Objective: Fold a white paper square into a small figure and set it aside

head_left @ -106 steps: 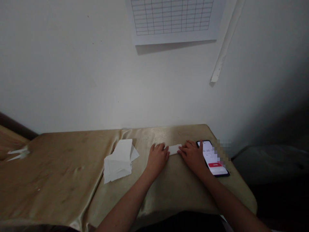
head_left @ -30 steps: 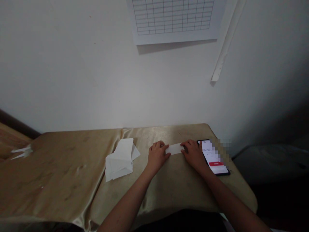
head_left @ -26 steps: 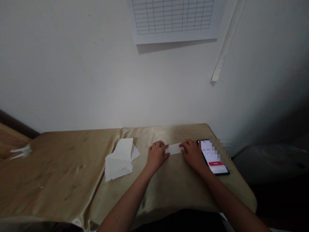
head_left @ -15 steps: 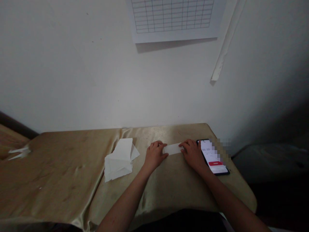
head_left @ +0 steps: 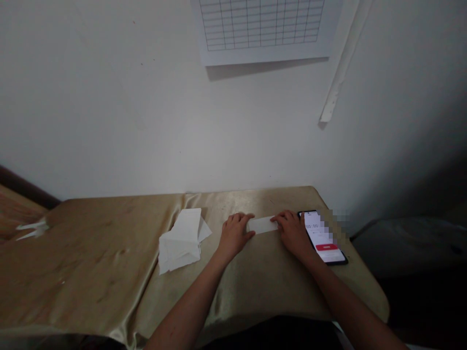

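Observation:
A small white piece of paper (head_left: 262,224) lies flat between my two hands on the cloth-covered table. My left hand (head_left: 235,234) holds its left end, thumb at the near corner and forefinger at the far one. At the right end, my right hand (head_left: 292,233) grips the paper with its fingertips, the fingers bent over the edge. Whether the paper is folded cannot be made out. Left of my left hand rests a loose pile of white paper sheets (head_left: 180,243), overlapping at different angles.
A phone (head_left: 326,245) with a lit timer screen lies just right of my right hand. Gold cloth (head_left: 91,253) covers the table, which meets a white wall (head_left: 127,121). A printed grid sheet (head_left: 264,29) hangs there. A white object (head_left: 34,228) sits far left.
My left forefinger has straightened slightly at the paper's far corner. Otherwise both hands and the paper stay almost in place; the view has shifted very slightly.

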A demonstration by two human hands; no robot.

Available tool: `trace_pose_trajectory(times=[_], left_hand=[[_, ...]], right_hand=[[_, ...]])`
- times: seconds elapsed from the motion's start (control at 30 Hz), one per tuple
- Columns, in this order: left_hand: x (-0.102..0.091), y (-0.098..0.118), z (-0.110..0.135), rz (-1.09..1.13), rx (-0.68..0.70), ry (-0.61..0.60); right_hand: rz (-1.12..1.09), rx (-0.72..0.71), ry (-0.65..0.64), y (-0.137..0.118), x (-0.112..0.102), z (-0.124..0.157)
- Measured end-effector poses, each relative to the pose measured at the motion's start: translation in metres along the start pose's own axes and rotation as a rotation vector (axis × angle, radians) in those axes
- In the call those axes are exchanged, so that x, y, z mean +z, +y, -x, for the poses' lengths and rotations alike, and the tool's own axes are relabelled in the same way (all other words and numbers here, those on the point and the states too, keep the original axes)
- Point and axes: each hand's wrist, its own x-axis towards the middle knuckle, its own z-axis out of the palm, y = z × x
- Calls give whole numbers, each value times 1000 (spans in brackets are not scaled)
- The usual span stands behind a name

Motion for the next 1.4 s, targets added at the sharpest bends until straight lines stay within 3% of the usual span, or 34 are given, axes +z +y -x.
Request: trace_pose_trajectory(times=[0.33,0.77,1.0,1.4], left_hand=[[10,3,-1,-8,54,63],[25,25,-5,-15,-52,200],[26,23,-7,23,-88,182],[11,6,-9,81,-100,86]], right_hand=[[15,-22,45,-8,-5,3],[-23,-6,149,-18,9,-2],[-175,-101,97,-16,16,-6],[-200,-93,72,-10,18,-8]])
